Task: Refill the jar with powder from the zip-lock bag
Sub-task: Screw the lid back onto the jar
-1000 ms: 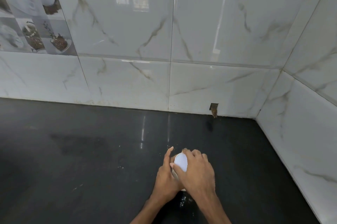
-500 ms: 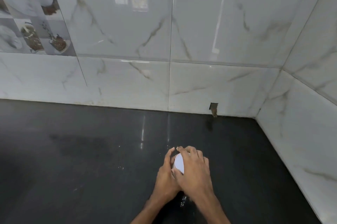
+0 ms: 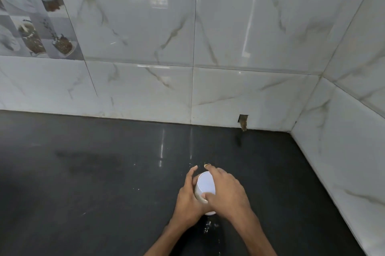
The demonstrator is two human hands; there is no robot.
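A small jar with a white lid stands on the black counter near its front edge. My left hand wraps the jar's left side and holds its body. From the right, my right hand lies over the lid, with thumb and fingers around the lid's rim. Most of the jar's body is hidden behind both hands; only a white bit of its base shows below them. No zip-lock bag is in view.
White marble-look tiled walls close the counter at the back and right, meeting in a corner. A small notch sits in the back wall's base. Pale powder specks lie on the counter around the jar.
My right hand has shifted to the right over the lid, so more of the white top shows. The left hand keeps its hold on the jar.
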